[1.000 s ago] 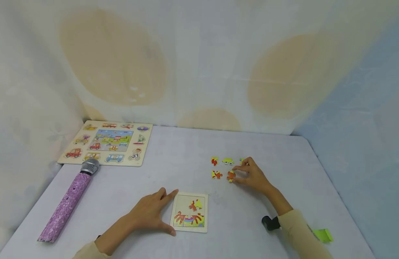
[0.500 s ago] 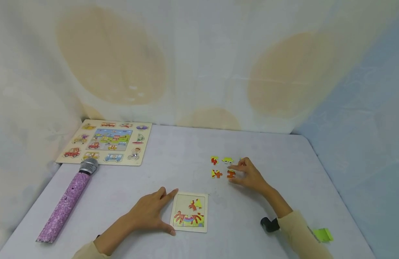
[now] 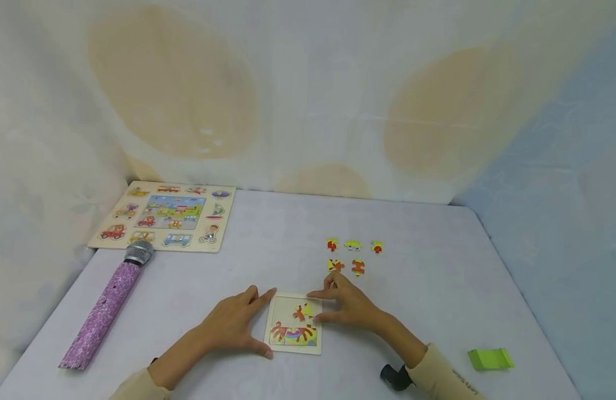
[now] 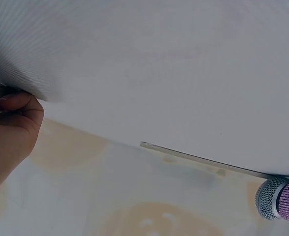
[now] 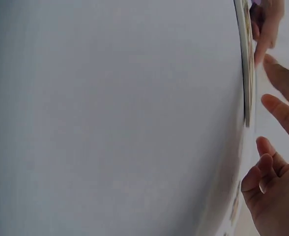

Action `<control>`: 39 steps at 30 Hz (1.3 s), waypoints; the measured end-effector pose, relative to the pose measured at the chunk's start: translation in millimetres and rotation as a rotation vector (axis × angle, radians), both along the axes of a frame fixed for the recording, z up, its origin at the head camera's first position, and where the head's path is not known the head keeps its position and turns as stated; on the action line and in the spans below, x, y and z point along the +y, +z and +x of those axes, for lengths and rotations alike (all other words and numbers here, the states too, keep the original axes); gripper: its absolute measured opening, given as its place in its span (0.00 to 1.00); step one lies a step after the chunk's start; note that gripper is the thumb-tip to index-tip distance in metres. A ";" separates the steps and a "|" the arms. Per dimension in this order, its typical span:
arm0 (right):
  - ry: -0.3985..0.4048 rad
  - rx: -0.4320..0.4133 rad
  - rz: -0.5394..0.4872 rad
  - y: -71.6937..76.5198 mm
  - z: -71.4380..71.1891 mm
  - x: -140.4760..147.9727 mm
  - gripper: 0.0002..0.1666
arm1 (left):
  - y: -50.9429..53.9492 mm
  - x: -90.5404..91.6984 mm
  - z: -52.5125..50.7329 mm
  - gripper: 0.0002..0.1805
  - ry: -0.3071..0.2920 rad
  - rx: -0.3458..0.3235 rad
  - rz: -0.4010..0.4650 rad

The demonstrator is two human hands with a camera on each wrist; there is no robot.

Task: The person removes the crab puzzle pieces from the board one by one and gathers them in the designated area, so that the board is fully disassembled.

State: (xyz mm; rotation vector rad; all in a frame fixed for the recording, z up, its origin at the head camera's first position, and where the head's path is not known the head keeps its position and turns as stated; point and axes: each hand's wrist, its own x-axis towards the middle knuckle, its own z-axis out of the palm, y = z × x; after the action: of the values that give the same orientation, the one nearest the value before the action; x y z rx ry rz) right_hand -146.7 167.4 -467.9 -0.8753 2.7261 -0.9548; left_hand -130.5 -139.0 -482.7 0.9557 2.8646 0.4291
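We see the partly filled puzzle board (image 3: pixel 284 309) at six o'clock in the head view, the left hand (image 3: pixel 231 323) with thumb and forefinger spread along its nine o'clock edge and the right hand (image 3: pixel 351 306) likewise towards two o'clock. Outward from it we find five loose pieces (image 3: pixel 357 267) between one and two o'clock, a microphone (image 3: pixel 106 309) at nine and a green block (image 3: pixel 490 360) at three

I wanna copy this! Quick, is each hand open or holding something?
Left hand: open, spread along the left side of the puzzle tray.
Right hand: open at its right side, holding nothing visible.
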 end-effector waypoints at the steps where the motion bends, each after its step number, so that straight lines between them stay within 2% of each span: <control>1: 0.006 0.003 0.002 -1.0 0.8 -1.9 0.28 | -0.1 0.4 -0.5 0.67 0.000 -0.001 0.000; 7: 0.003 0.005 -0.007 -6.1 3.6 -6.2 0.26 | -1.2 1.3 -1.9 0.67 0.002 -0.001 -0.003; 11: -0.001 0.041 -0.007 -11.9 5.1 -5.9 0.24 | -1.9 1.5 -2.3 0.67 -0.003 0.004 -0.005; 20: -0.002 0.142 -0.079 -17.9 9.2 -7.6 0.21 | 0.6 1.9 -2.0 0.67 -0.003 -0.004 0.000; 29: 0.021 0.178 -0.093 -18.3 4.9 -15.6 0.20 | 1.3 0.1 -0.8 0.67 0.003 0.004 -0.001; 39: 0.045 0.190 -0.180 -21.1 2.6 -18.3 0.18 | 1.5 1.1 -0.2 0.66 0.013 -0.026 0.000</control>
State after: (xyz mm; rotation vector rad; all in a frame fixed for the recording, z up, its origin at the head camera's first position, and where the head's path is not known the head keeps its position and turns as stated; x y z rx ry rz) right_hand -144.1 149.0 -489.0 -1.1070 2.7930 -1.1798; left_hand -130.6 -137.9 -481.1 0.9253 2.8485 0.4388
